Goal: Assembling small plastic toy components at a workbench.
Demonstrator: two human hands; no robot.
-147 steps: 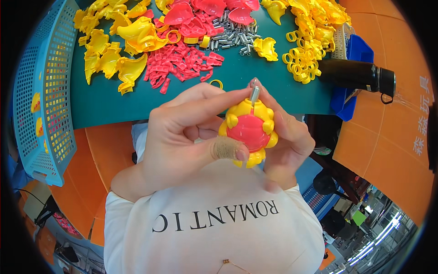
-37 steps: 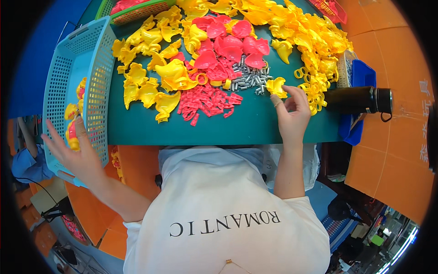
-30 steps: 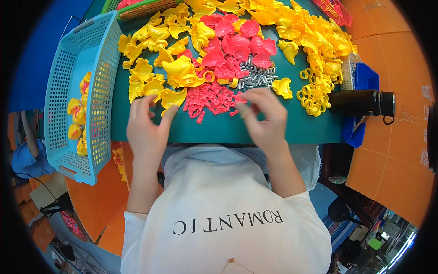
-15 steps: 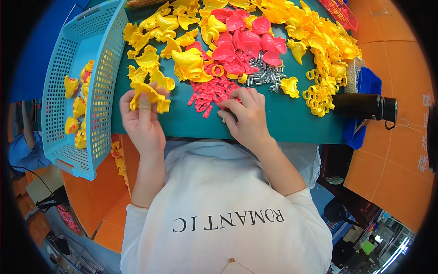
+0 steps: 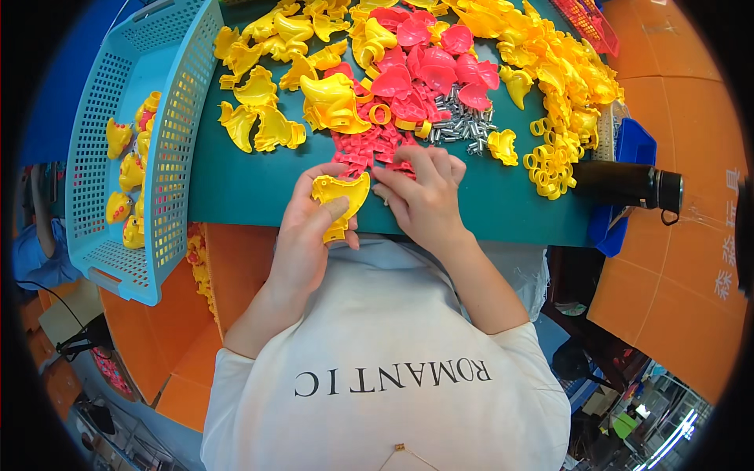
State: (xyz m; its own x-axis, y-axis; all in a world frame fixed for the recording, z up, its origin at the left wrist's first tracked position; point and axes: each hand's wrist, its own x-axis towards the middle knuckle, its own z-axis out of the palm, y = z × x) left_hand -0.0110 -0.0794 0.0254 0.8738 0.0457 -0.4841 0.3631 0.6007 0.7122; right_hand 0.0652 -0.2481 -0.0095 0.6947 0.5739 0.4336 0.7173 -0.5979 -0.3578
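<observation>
My left hand (image 5: pixel 301 235) pinches a hollow yellow plastic shell half (image 5: pixel 351 194) between thumb and fingers, near the table's front edge. Beside it, my right hand (image 5: pixel 430 200) rests at the near rim of a heap of small red plastic pieces (image 5: pixel 357 149). Its thumb and forefinger are drawn together, and whatever lies between them is too small or hidden to make out. Beyond the hands are larger curved red shells (image 5: pixel 433 69), short silver metal cylinders (image 5: pixel 465 124) and loose yellow shell halves (image 5: pixel 330 102).
A light blue basket (image 5: pixel 177 157) on the left holds several yellow-and-red duck-like toys (image 5: pixel 131 173). To the right lie yellow rings (image 5: pixel 552 169), a big yellow shell heap (image 5: pixel 561 74), a black bottle (image 5: pixel 620 182) and a blue tray (image 5: pixel 635 145). Orange boards (image 5: pixel 667 228) stand beyond.
My left hand has carried the yellow shell half rightward and toward me, from beside the basket to next to my right hand. My right hand has barely shifted.
</observation>
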